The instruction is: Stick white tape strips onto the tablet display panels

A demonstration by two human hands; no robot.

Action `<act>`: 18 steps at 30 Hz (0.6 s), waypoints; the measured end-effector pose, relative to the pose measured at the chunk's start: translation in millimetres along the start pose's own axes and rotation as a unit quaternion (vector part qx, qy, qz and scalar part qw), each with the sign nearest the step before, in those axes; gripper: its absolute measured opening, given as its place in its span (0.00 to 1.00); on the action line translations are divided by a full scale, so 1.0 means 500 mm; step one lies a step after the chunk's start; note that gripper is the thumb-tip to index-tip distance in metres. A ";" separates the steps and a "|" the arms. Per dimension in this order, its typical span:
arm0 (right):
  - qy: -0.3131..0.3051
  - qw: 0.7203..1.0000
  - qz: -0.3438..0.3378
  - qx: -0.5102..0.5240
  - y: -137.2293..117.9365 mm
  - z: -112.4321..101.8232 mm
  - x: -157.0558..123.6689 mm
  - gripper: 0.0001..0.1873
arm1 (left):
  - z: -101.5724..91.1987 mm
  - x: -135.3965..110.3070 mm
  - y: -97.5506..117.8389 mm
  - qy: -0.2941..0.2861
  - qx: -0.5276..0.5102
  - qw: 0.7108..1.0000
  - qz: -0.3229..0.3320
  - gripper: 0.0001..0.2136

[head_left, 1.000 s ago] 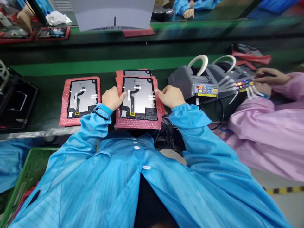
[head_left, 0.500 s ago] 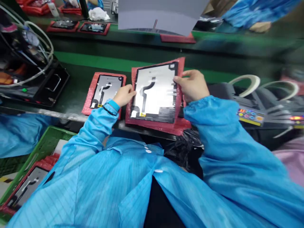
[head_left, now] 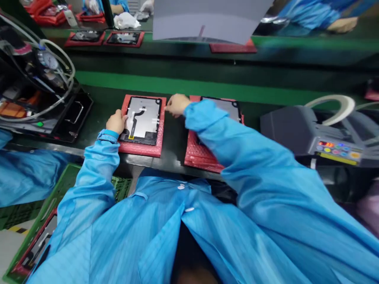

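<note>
A tablet display panel (head_left: 144, 120), silver-backed with a black flex cable and a yellow label, lies flat on red bubble wrap (head_left: 140, 149) on the bench. My left hand (head_left: 116, 122) grips the left edge of the panel and wrap, its fingers partly hidden. At the upper right edge of the wrap, my right hand (head_left: 177, 105) pinches with thumb and finger. To the right, another display panel (head_left: 226, 108) rests on a pile of red bubble wrap (head_left: 201, 157), partly covered by my right sleeve.
A grey tape dispenser (head_left: 291, 128) with lit buttons stands at the right. On the left is a black device (head_left: 63, 126) with hoses and a gauge. Wrapped panels (head_left: 122, 38) lie on the back ledge. A green crate (head_left: 44, 221) sits below left. Another person's hand (head_left: 343, 25) shows across the bench.
Both hands have moved left and down with the lifted panel and its red wrap, which now lie flat at the left panel's place. The right-hand pile is exposed.
</note>
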State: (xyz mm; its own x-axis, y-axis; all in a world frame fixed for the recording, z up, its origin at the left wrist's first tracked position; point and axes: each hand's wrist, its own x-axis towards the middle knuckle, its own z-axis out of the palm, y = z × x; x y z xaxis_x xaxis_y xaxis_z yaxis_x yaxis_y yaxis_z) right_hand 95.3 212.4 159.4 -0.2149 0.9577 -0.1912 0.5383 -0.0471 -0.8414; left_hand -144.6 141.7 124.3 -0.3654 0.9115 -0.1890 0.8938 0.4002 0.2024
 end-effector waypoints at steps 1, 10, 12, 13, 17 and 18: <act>0.004 1.000 0.001 -0.027 0.002 -0.048 -0.037 0.13 | -0.006 -0.006 0.001 -0.005 0.001 1.000 -0.002 0.16; 0.584 0.793 0.152 0.089 0.293 -0.324 -0.499 0.13 | -0.082 -0.040 0.119 0.131 0.108 0.970 0.172 0.32; 0.575 0.766 0.256 0.130 0.358 -0.311 -0.526 0.14 | -0.080 -0.066 0.213 0.136 0.097 0.943 0.289 0.28; 0.572 0.755 0.284 0.150 0.380 -0.303 -0.527 0.15 | -0.076 -0.081 0.264 0.117 0.098 0.926 0.346 0.26; 0.551 0.730 0.281 0.290 0.413 -0.292 -0.483 0.16 | -0.044 -0.109 0.432 0.034 0.142 0.844 0.516 0.26; 0.545 0.724 0.272 0.324 0.415 -0.294 -0.470 0.15 | -0.033 -0.102 0.459 0.028 0.141 0.827 0.544 0.25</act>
State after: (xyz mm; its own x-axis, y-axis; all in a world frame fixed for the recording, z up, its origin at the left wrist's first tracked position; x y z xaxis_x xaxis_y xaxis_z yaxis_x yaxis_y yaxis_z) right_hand 377.1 19.4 104.1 0.8463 0.3854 -0.3677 -0.2698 -0.2851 -0.9197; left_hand 74.8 188.5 196.2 0.6899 0.7239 0.0026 0.7239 -0.6898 -0.0105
